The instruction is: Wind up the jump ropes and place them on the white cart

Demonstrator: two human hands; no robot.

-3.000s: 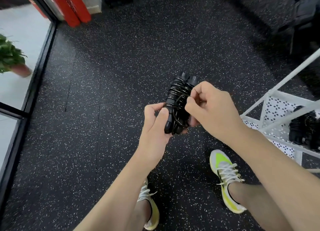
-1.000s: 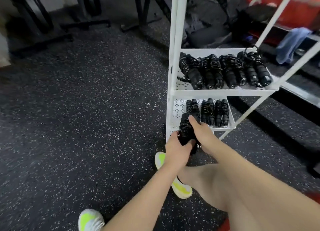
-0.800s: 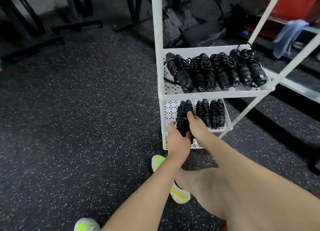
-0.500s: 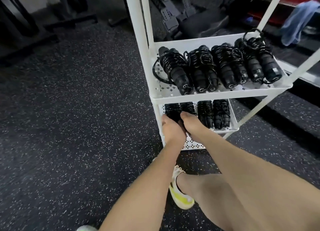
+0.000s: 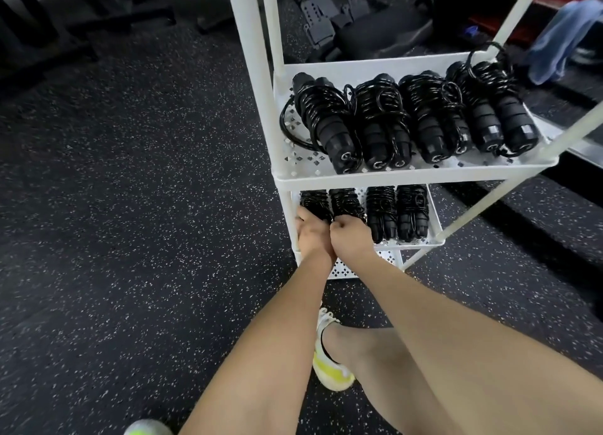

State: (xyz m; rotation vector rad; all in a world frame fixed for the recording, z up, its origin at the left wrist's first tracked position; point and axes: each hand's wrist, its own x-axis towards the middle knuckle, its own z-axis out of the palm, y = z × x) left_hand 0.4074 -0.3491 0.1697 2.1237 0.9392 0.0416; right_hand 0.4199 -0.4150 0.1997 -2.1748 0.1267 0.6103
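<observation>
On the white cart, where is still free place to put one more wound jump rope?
Upper shelf: four bundles fill it; only a thin strip behind them. Lower shelf: four bundles side by side, both hands, left hand and right hand, at the left ones. Bare patch: bottom tray.

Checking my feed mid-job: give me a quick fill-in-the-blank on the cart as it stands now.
1. The upper shelf of the cart holds ____ wound ropes.
2. Both hands, left hand and right hand, reach the ____ shelf.
3. All the ropes are ____ in colour.
4. The floor is dark with ____ specks.

Missing words: four; lower; black; white
</observation>
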